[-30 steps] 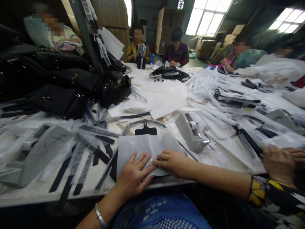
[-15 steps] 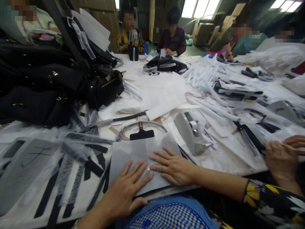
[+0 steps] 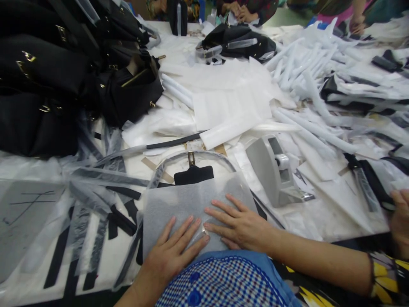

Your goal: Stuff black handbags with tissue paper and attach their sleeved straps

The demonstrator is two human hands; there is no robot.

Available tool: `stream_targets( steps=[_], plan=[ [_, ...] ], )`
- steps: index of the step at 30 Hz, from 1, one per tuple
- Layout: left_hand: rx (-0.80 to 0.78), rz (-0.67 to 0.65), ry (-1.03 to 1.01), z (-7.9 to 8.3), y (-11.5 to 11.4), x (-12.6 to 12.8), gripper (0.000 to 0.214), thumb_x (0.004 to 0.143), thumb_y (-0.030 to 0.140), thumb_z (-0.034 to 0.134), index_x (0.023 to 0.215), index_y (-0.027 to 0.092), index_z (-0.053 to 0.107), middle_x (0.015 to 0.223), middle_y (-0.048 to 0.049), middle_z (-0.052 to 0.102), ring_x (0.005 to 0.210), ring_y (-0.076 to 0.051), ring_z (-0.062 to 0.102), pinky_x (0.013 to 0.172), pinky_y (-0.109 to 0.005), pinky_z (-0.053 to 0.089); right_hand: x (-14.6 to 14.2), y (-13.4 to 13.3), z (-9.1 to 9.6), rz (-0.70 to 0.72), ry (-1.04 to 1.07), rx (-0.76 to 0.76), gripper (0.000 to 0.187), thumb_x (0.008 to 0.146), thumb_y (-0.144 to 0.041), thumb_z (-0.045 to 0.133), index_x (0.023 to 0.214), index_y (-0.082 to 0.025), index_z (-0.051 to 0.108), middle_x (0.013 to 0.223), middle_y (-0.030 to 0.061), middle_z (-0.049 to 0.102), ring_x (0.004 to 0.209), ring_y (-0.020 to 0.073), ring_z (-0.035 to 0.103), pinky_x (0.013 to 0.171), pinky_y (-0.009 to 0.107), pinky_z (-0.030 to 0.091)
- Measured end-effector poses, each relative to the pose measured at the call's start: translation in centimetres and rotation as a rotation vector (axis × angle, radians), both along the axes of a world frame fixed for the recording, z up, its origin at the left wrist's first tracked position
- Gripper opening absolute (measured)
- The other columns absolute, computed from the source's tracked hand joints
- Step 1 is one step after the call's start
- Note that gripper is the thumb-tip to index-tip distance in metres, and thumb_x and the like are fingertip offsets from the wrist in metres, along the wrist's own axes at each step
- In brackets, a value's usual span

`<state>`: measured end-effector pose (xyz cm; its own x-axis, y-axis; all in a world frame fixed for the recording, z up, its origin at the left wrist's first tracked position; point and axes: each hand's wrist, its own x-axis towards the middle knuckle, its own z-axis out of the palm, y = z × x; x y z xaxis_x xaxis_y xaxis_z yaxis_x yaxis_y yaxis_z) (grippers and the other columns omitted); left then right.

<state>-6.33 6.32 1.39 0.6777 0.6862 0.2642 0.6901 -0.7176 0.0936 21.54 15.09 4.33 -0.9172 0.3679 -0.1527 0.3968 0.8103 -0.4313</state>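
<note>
1. Two hands, the left (image 3: 174,245) and the right (image 3: 239,224), lie flat with fingers spread on a sheet, gripping nothing.
2. One grey sheet (image 3: 179,204) covers most of one black bag (image 3: 139,247) on the counter (image 3: 111,256), directly before a person in a blue checked apron (image 3: 220,279).
3. The sheet's long axis runs left to right, its right end slightly farther from the person.
4. The bag's one visible handle (image 3: 159,166) arches away from the person; one black tab (image 3: 193,175) with a gold buckle (image 3: 191,158) points the same way.
5. One dispenser (image 3: 268,170) stands right of the bag; one grey block (image 3: 28,221) with dark pen strokes sits at far left.
6. Black strips (image 3: 57,256), several and overlapping, lie left of the bag.
7. Beyond are white papers (image 3: 231,96), one bag lying down (image 3: 236,42) and one upright bag (image 3: 177,19); the bag pile (image 3: 47,94) at left is too tangled to count.
8. A co-worker's hand (image 3: 401,221) shows at the right edge, its grip impossible to tell.
</note>
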Motion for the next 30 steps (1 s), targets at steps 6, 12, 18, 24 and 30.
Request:
stream_targets(
  steps=[6,12,18,24,30],
  plan=[
    [-0.057,-0.033,0.129,1.0,-0.3,-0.1,0.048,0.102,0.034,0.042,0.149,0.025,0.041,0.155,-0.0072,0.042,0.145,-0.026,0.035,0.123,-0.054,0.004,-0.2,-0.3,0.8,-0.023,0.034,-0.016,0.052,0.097,-0.030,0.049,0.148,-0.026,0.043,0.162,0.0062,0.028,0.150,0.0292,0.021,0.121,0.059,0.009],
    [-0.039,0.005,0.061,1.6,-1.1,0.1,0.057,0.095,0.039,0.056,0.148,0.022,0.044,0.153,-0.0100,0.045,0.144,-0.028,0.038,0.123,-0.054,0.013,-0.1,-0.6,1.7,-0.002,0.030,-0.010,0.052,0.100,-0.031,0.042,0.151,-0.025,0.039,0.163,0.0079,0.027,0.151,0.0283,0.018,0.121,0.057,0.005],
    [0.002,0.014,-0.028,1.0,-1.6,-0.3,0.059,0.092,0.035,0.059,0.145,0.015,0.046,0.149,-0.0133,0.050,0.142,-0.030,0.040,0.121,-0.054,0.022,-1.1,-0.5,3.0,0.035,-0.002,0.052,0.057,0.096,-0.029,0.048,0.152,-0.027,0.037,0.160,0.0117,0.033,0.146,0.0339,0.030,0.117,0.062,0.015],
    [0.005,0.052,0.007,1.0,-1.9,-0.2,0.060,0.094,0.041,0.054,0.147,0.015,0.044,0.151,-0.0116,0.048,0.141,-0.029,0.041,0.120,-0.050,0.023,-1.5,-0.5,2.7,0.080,0.025,0.086,0.061,0.094,-0.025,0.050,0.153,-0.023,0.035,0.157,0.0155,0.036,0.144,0.0336,0.033,0.116,0.061,0.021],
    [0.007,0.037,0.125,1.0,-2.0,-0.2,0.071,0.095,0.058,0.047,0.153,0.021,0.033,0.158,-0.0092,0.036,0.146,-0.029,0.032,0.123,-0.049,0.005,0.1,-0.6,0.4,0.043,0.118,0.084,0.059,0.099,-0.041,0.047,0.154,-0.023,0.033,0.161,0.0097,0.031,0.151,0.0269,0.018,0.121,0.057,0.009]
  ],
)
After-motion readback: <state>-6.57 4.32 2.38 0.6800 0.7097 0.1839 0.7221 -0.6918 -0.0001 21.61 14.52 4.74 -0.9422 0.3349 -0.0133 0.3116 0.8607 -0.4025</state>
